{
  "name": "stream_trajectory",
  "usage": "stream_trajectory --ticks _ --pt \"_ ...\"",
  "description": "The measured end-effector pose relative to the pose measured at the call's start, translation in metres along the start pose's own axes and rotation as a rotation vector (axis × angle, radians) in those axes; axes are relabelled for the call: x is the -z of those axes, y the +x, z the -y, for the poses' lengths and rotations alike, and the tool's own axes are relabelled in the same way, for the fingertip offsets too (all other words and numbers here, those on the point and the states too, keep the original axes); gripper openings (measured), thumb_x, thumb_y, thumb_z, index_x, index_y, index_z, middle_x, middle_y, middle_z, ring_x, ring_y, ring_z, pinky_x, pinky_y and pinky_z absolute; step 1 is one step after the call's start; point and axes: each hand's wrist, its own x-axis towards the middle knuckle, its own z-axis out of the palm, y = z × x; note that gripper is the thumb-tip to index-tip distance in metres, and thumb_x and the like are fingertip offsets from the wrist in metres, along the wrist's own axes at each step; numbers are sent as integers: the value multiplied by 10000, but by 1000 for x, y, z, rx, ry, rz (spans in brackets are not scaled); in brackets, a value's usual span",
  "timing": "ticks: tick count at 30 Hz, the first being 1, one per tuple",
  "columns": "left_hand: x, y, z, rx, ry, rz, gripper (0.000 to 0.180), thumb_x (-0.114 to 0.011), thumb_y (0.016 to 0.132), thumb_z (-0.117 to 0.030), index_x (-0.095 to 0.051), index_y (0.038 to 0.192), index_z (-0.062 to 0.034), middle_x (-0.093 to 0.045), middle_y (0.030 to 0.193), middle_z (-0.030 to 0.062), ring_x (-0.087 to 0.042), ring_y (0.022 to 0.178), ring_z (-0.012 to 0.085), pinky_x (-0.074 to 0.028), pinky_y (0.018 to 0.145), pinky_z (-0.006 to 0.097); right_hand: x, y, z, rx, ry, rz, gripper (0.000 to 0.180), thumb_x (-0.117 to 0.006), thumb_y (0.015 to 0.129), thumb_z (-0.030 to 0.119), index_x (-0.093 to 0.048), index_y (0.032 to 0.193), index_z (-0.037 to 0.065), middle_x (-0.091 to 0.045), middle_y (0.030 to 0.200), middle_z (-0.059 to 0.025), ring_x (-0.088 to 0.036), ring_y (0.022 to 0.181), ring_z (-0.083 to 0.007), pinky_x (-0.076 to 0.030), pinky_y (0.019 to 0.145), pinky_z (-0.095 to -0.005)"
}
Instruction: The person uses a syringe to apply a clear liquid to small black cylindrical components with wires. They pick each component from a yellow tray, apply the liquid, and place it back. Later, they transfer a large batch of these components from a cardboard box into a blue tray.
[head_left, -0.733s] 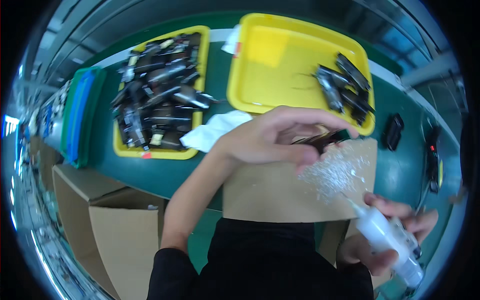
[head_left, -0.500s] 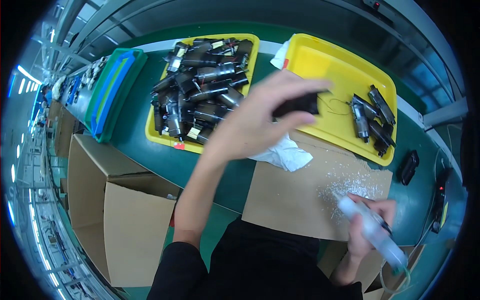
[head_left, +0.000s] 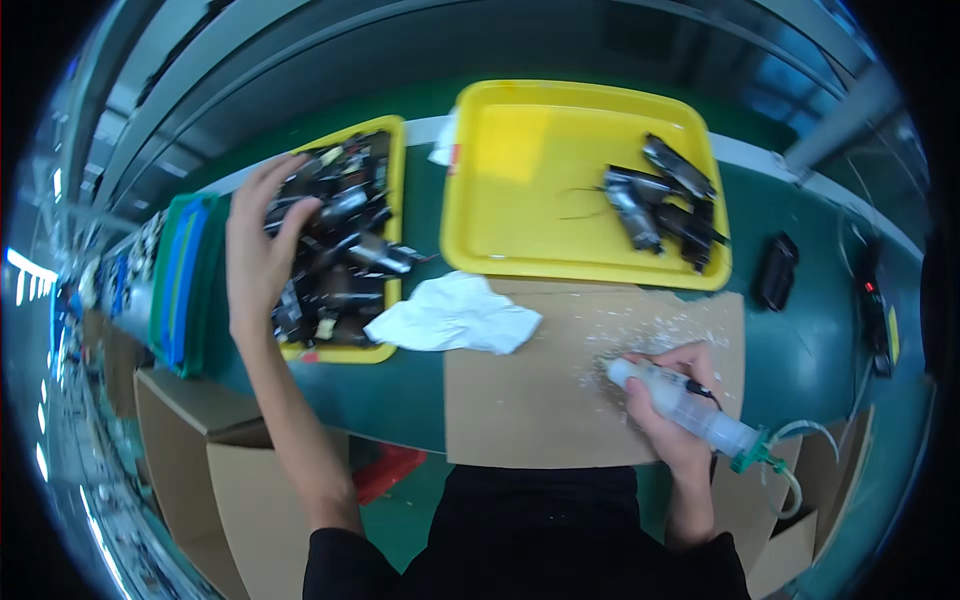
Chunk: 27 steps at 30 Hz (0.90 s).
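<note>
Over cardboard (head_left: 530,410), right hand (head_left: 672,424) holds syringe (head_left: 700,412) — slanted, white end (head_left: 621,372) upper left.

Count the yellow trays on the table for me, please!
2: one yellow tray on the left, piled with dark parts, with the left hand over it; another yellow tray to its right, holding fewer.

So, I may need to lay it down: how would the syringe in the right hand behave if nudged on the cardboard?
The syringe would probably roll, since its barrel looks round. The flexible tube at its green end cap might check or drag it. Its smooth, translucent, plastic-looking wall suggests it is stiff and perhaps slippery.
</note>
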Motion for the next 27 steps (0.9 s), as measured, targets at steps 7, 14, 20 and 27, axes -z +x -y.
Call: stream_trajectory --ticks 7,14,20,27 --pt "-122 34 -127 -604 -169 367 316 -603 789 8 -640 1090 -85 -603 1157 87 -541 1104 284 -435 949 392 20 -4 8 77 -56 -47 330 -747 746 47 -479 937 27 -703 893 -144 -690 824 -162 -539 733 -257" --pt "-188 31 -183 -863 68 376 341 -591 779 -48 -588 1114 -111 -576 1107 44 -510 1096 224 -415 923 347 31 -15 17 85 -34 -56 315 -695 759 16 -444 947 -8 -644 877 -151 -680 913 -256 -543 793 -318" --pt "-160 31 -148 -485 -391 261 387 -609 809 -51 -550 1190 -89 -566 1135 90 -570 1009 229 -459 867 337 35 -12 16 141 -31 -74 321 -699 758 23 -441 946 -9 -648 883 -165 -680 910 -263 -551 769 -306" --pt "-125 8 -120 466 -1827 165 493 -628 834 -83 -409 1262 23 -534 1152 152 -576 1072 235 -455 944 308 28 -6 20 149 96 -101 342 -728 747 8 -451 946 -10 -637 887 -144 -682 906 -249 -546 769 -296"
